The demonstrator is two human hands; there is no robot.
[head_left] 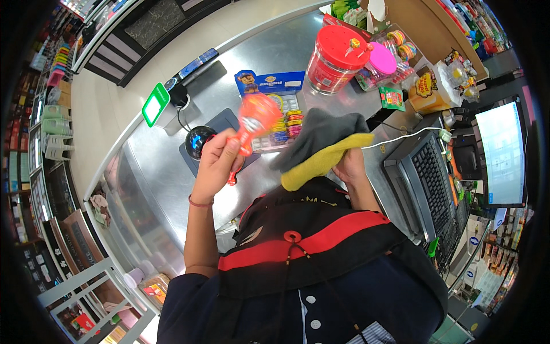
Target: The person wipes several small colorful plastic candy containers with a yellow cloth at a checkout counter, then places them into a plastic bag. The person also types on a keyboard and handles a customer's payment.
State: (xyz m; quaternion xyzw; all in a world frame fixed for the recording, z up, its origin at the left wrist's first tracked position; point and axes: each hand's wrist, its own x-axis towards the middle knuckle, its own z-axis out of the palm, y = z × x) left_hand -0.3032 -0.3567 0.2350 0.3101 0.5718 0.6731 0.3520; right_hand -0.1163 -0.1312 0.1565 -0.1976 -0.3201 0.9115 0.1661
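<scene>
My left hand [218, 157] grips the handle of a red-orange plastic item [257, 115], shaped like a toy hammer or rattle. Motion blurs its broad head, held over the counter. In my right hand [351, 167] is a folded cloth, dark grey [324, 131] on one part and yellow [323, 163] on another; whether these are two cloths cannot be told. Just beyond the red item stands a blue cardboard display box [281, 81] with a cartoon dog and small colourful packs [293, 122]. A round black scanner [199, 142] sits on a dark mat [189, 154] near my left hand.
On the steel counter [150, 172] stand a green-framed payment display [155, 104], a red-lidded jar [337, 56], a pink-lidded tub [381, 58] and a Chupa Chups container [429, 88]. A keyboard [436, 185] and monitor [500, 155] are at the right, with a white cable [399, 134] nearby.
</scene>
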